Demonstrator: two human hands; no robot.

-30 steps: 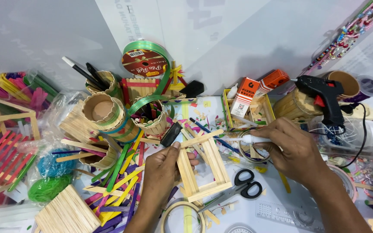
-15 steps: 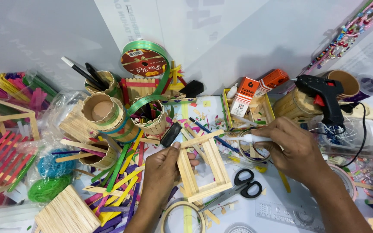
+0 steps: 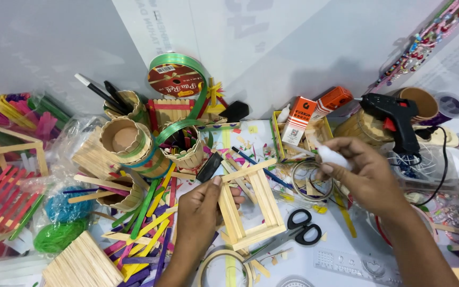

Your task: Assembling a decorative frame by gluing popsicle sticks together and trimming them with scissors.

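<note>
Our left hand [image 3: 200, 212] pinches wooden stick frame [image 3: 251, 204] at surface centre, thumb on left rail. Our right hand [image 3: 365, 178] has lifted white glue bottle [image 3: 331, 157] off frame, fingers curled around it; gluing pass looks finished. Scissors [image 3: 301, 231] just beside frame.

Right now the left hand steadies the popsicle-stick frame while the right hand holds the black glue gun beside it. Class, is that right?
Not quite. The left hand does steady the popsicle-stick frame, but the right hand holds a small white glue bottle, not the black glue gun, which lies untouched further back. The head view shows this.
</note>
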